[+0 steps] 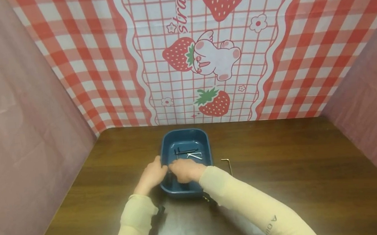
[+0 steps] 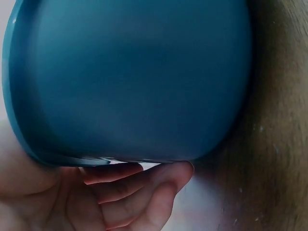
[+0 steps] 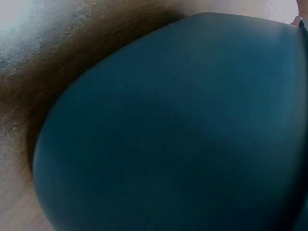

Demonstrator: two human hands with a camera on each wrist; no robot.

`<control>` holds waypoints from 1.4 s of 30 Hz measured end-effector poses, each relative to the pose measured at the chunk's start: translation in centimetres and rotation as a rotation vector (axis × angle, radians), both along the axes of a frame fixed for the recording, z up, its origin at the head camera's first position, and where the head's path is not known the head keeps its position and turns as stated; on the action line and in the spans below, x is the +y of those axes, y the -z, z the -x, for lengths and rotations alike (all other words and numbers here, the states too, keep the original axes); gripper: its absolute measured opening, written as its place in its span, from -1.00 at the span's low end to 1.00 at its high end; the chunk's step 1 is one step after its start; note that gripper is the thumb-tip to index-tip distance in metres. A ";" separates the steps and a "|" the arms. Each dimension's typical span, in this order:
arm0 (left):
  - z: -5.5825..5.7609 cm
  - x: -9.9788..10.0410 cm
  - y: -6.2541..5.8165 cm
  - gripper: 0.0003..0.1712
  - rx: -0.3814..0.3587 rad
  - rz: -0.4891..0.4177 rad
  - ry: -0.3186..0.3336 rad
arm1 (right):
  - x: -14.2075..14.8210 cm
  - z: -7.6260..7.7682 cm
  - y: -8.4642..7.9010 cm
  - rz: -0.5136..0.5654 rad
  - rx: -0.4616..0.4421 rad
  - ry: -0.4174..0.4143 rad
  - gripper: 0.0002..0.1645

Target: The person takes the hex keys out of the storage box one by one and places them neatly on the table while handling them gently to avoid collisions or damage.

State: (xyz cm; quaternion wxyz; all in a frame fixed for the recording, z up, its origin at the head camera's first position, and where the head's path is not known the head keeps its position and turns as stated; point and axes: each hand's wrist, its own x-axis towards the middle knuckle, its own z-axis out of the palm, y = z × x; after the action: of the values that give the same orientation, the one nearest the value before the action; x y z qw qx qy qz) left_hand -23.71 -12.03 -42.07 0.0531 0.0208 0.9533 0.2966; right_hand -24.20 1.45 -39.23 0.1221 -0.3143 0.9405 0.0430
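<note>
A deep blue plastic basin (image 1: 189, 195) stands on the table under both hands. My left hand (image 1: 151, 175) holds its left side, the thumb over the rim and the fingers (image 2: 161, 199) along the outer wall. My right hand (image 1: 184, 170) reaches over the near half of the basin, knuckles up, its fingertips by the left inner wall next to the left thumb. I cannot tell whether those fingers hold anything. Beyond them, a black hex key (image 1: 186, 152) and silver hex keys (image 1: 195, 156) lie on the basin's floor. In the right wrist view the basin's outer wall (image 3: 168, 125) hides the hand.
A brass-coloured hex key (image 1: 229, 165) lies on the wooden table (image 1: 289, 168) right of the basin, partly behind the right forearm. A red-and-white checked cloth (image 1: 187, 106) hangs at the table's back edge. Pinkish curtains (image 1: 25, 108) flank both sides.
</note>
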 end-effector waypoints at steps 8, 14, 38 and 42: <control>0.0 0.1 0.1 -0.44 -0.013 0.000 -0.012 | 0.3 0.4 0.2 0.033 0.046 -0.020 -0.76; 0.0 0.0 0.3 -0.40 -0.035 -0.028 -0.018 | 0.5 0.7 0.6 0.041 0.067 -0.044 -0.82; 0.1 0.2 -0.2 -0.36 -0.050 0.010 -0.005 | 1.5 -0.4 0.9 -0.099 0.132 -0.141 -0.82; 0.0 0.3 -0.3 -0.38 -0.040 0.015 0.001 | 1.7 -0.8 1.0 -0.113 0.147 -0.168 -0.76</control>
State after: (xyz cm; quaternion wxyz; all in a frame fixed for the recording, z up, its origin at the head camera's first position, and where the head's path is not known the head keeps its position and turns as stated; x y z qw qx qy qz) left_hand -23.68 -11.78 -41.81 0.0725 0.0149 0.9542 0.2900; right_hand -23.40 3.19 -40.20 0.0662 -0.3804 0.9133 0.1292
